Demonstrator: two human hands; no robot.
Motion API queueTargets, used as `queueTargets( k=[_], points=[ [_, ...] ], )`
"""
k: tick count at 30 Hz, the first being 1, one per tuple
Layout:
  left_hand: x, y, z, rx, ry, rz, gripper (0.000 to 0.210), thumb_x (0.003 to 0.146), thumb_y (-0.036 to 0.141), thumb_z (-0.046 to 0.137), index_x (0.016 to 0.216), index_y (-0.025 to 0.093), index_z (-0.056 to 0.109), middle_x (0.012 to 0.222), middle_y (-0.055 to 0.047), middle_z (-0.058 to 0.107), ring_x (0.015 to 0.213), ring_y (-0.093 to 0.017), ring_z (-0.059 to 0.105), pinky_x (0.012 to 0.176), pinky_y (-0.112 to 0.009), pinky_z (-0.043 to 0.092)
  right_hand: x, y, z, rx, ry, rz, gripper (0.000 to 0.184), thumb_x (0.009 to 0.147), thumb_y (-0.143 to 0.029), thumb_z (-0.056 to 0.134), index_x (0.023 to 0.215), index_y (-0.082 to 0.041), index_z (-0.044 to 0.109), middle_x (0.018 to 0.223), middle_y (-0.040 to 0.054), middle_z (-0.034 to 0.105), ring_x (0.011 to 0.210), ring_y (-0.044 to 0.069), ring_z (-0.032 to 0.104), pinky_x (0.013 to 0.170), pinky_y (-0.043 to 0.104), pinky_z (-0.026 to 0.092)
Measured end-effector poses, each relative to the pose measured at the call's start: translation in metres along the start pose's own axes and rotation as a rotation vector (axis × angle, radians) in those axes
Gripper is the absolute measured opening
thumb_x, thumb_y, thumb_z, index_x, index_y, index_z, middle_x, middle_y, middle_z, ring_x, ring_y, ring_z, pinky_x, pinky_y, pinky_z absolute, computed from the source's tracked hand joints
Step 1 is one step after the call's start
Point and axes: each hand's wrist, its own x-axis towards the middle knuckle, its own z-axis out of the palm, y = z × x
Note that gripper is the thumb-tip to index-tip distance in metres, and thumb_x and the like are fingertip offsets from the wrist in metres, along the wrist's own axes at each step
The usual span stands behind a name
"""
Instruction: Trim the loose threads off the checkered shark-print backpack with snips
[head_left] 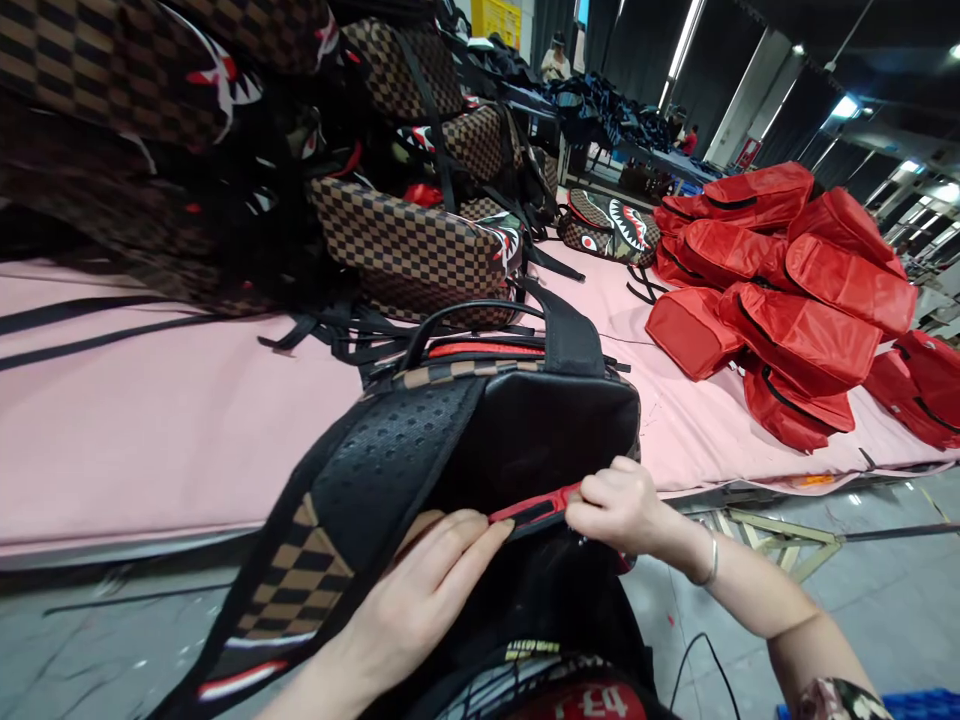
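A black and brown checkered backpack (555, 420) lies at the table's front edge, its black back panel and a padded shoulder strap (382, 450) facing up. Along its near side runs a red-lined zipper opening (536, 510). My left hand (442, 560) presses its fingers together on the left end of this opening, thumb side toward the zipper. With fingers curled into a fist, my right hand (619, 505) grips the right end of the red edge. Whatever sits under the curled fingers is hidden. The carry handle (465, 312) stands up at the bag's far side.
Checkered backpacks (420, 240) with shark-mouth prints are piled at the left and back of the pink-covered table (150, 430). Red bags (795, 310) form a heap on the right. A person (556, 62) is at a far table with dark goods.
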Motion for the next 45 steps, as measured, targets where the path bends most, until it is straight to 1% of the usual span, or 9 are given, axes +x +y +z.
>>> queueTargets(
  k=[2, 7, 11, 15, 17, 33, 36, 40, 45],
  points=[
    [0.001, 0.003, 0.002, -0.027, 0.013, -0.019, 0.03, 0.084, 0.0, 0.05, 0.113, 0.007, 0.054, 0.099, -0.012, 0.058, 0.097, -0.021, 0.055, 0.088, -0.034, 0.046, -0.005, -0.005, 0.008, -0.056, 0.103, -0.053, 0.026, 0.087, -0.01, 0.041, 0.067, -0.021, 0.053, 0.056, -0.0028, 0.045, 0.055, 0.01, 0.035, 0.057, 0.029, 0.021],
    [0.017, 0.014, 0.008, -0.157, 0.287, -0.002, 0.015, 0.078, -0.006, 0.055, 0.086, 0.006, 0.057, 0.079, -0.008, 0.055, 0.08, -0.017, 0.054, 0.067, -0.028, 0.05, -0.008, -0.009, 0.014, -0.074, 0.226, -0.1, 0.022, 0.087, -0.015, 0.043, 0.067, -0.019, 0.05, 0.058, -0.003, 0.044, 0.055, 0.011, 0.031, 0.057, 0.028, 0.02],
    [0.021, 0.019, 0.013, -0.151, 0.338, 0.008, 0.012, 0.079, -0.005, 0.055, 0.081, 0.007, 0.056, 0.073, -0.007, 0.054, 0.075, -0.016, 0.053, 0.062, -0.028, 0.051, -0.001, -0.006, 0.0, -0.01, 0.046, -0.016, 0.021, 0.09, -0.016, 0.04, 0.072, -0.018, 0.051, 0.066, -0.0011, 0.049, 0.057, 0.012, 0.035, 0.058, 0.028, 0.022],
    [0.02, 0.02, 0.013, -0.174, 0.331, -0.022, 0.014, 0.078, -0.005, 0.055, 0.08, 0.009, 0.056, 0.072, -0.006, 0.055, 0.072, -0.015, 0.053, 0.061, -0.028, 0.051, 0.018, 0.002, -0.023, 0.119, -0.196, 0.126, 0.028, 0.091, -0.042, 0.046, 0.084, -0.017, 0.057, 0.079, 0.001, 0.058, 0.066, 0.012, 0.048, 0.062, 0.028, 0.028],
    [0.019, 0.022, 0.012, -0.165, 0.328, -0.018, 0.013, 0.079, -0.004, 0.054, 0.081, 0.009, 0.056, 0.074, -0.006, 0.057, 0.074, -0.016, 0.054, 0.062, -0.029, 0.052, 0.028, 0.004, -0.029, 0.074, -0.265, 0.196, 0.035, 0.094, -0.046, 0.04, 0.083, -0.017, 0.057, 0.076, 0.0014, 0.059, 0.068, 0.014, 0.051, 0.064, 0.029, 0.028],
    [0.013, 0.036, 0.005, -0.176, 0.285, -0.044, 0.011, 0.083, 0.0, 0.052, 0.086, 0.009, 0.057, 0.075, -0.005, 0.056, 0.074, -0.014, 0.053, 0.07, -0.028, 0.052, 0.043, -0.017, -0.025, 0.012, -0.495, 0.153, 0.036, 0.095, -0.038, 0.034, 0.078, -0.017, 0.058, 0.073, 0.0026, 0.062, 0.065, 0.017, 0.057, 0.057, 0.031, 0.025],
    [0.013, 0.037, 0.005, -0.192, 0.295, -0.047, 0.011, 0.083, 0.0, 0.052, 0.085, 0.01, 0.056, 0.076, -0.004, 0.056, 0.074, -0.013, 0.052, 0.069, -0.027, 0.052, 0.045, -0.02, -0.024, 0.054, -0.537, 0.227, 0.036, 0.095, -0.037, 0.033, 0.078, -0.017, 0.057, 0.075, 0.0034, 0.064, 0.066, 0.017, 0.058, 0.055, 0.03, 0.022],
    [0.013, 0.035, 0.007, -0.167, 0.315, -0.043, 0.012, 0.084, 0.0, 0.051, 0.086, 0.01, 0.057, 0.078, -0.005, 0.057, 0.075, -0.014, 0.054, 0.069, -0.028, 0.053, 0.048, -0.019, -0.02, 0.171, -0.561, 0.453, 0.035, 0.093, -0.034, 0.035, 0.068, -0.017, 0.052, 0.067, 0.0019, 0.061, 0.059, 0.014, 0.052, 0.054, 0.029, 0.017],
    [0.013, 0.031, 0.012, -0.171, 0.334, -0.037, 0.014, 0.081, -0.003, 0.052, 0.085, 0.01, 0.056, 0.078, -0.005, 0.056, 0.073, -0.013, 0.053, 0.067, -0.027, 0.051, 0.054, -0.015, -0.014, 0.718, -0.396, 0.694, 0.036, 0.093, -0.027, 0.028, 0.062, -0.016, 0.041, 0.059, -0.0026, 0.047, 0.057, 0.008, 0.042, 0.056, 0.023, 0.027]
  ],
)
